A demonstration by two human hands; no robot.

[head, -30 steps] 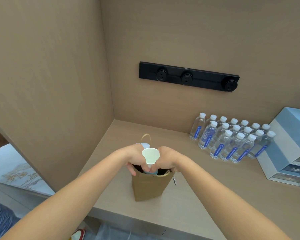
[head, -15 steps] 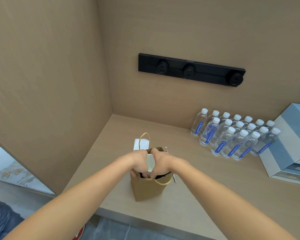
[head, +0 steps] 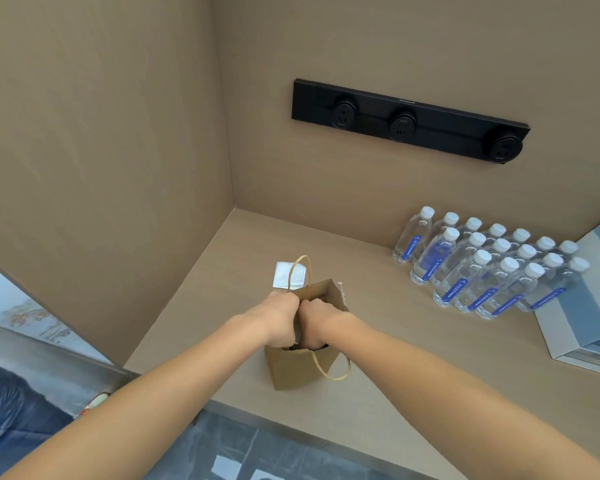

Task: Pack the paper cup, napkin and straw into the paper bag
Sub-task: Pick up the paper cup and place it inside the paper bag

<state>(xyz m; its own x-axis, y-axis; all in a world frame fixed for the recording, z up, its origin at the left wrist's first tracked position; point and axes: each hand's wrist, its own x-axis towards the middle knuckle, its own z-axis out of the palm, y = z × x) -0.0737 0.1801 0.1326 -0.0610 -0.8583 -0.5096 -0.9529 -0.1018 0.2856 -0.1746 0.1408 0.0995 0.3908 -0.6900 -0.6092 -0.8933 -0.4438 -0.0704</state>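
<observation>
The brown paper bag [head: 297, 370] stands upright near the counter's front edge, with one handle loop up at the back and one hanging down its front. My left hand [head: 280, 318] and my right hand [head: 321, 318] are pressed together in the bag's mouth, fingers curled down inside. Between them shows only a grey sliver of the paper cup [head: 297, 333]; the rest is hidden in the bag. The white napkin [head: 284, 273] lies flat on the counter just behind the bag. A thin pale straw [head: 341, 292] peeks out behind the bag's right back corner.
Several water bottles [head: 482, 271] stand in rows at the right back. A blue-grey drawer box [head: 582, 317] sits at the far right. A black socket strip [head: 406, 121] is on the back wall. A side wall closes the left; the counter's front edge [head: 291, 427] is near.
The white cup, held above the bag's opening a second ago, has gone down into the bag with both hands following it. The view has shifted slightly.
</observation>
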